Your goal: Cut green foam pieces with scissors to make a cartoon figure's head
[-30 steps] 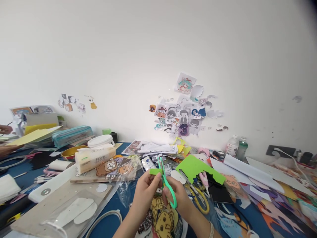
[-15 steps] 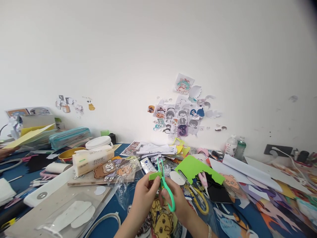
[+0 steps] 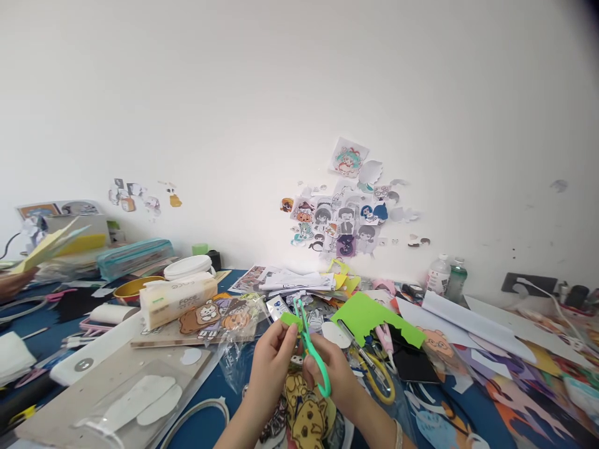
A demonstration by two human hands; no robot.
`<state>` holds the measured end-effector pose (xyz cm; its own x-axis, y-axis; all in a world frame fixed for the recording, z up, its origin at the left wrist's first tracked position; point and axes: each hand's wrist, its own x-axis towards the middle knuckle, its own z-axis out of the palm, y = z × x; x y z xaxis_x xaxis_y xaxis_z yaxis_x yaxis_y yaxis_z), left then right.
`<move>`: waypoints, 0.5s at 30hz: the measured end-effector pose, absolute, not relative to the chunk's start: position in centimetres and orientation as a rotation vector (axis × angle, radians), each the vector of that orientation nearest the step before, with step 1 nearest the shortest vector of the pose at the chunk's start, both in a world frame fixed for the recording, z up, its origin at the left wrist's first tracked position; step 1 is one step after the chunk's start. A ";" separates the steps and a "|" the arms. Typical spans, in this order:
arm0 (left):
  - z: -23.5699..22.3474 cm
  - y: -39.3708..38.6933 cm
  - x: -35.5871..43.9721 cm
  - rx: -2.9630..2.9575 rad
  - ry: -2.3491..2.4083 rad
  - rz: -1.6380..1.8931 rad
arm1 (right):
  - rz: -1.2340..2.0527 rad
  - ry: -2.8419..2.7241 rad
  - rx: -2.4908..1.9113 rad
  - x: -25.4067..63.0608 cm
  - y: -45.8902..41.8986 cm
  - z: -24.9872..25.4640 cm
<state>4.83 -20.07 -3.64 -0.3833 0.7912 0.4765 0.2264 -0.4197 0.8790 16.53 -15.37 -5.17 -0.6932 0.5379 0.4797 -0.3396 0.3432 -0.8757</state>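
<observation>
My left hand (image 3: 271,362) pinches a small green foam piece (image 3: 291,319) between thumb and fingers, just above the table. My right hand (image 3: 334,377) grips green-handled scissors (image 3: 309,346), whose blades point up and away and meet the foam piece. Both hands are low in the middle of the view, over a yellow bear cut-out (image 3: 306,415). A larger green foam sheet (image 3: 374,318) with a jagged cut edge lies just behind and to the right of the hands.
The blue table (image 3: 213,399) is crowded with paper cut-outs, a tissue pack (image 3: 178,299), a white bowl (image 3: 187,267), yellow-handled scissors (image 3: 379,377) and two bottles (image 3: 447,277). Stickers (image 3: 346,218) cover the wall. Another person's hand (image 3: 16,280) holds yellow paper at far left.
The small foam piece has turned slightly in my left hand and the scissors shifted a little left. At far left the other person's yellow paper has tilted upward.
</observation>
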 end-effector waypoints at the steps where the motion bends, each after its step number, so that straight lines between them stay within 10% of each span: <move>1: -3.6 -20.1 4.8 1.433 1.384 1.859 | 1.451 -1.845 -0.177 16.5 -15.4 -5.1; 15: -4.1 -20.1 4.9 1.477 1.455 1.784 | 1.478 -1.816 -0.147 16.7 -16.0 -4.6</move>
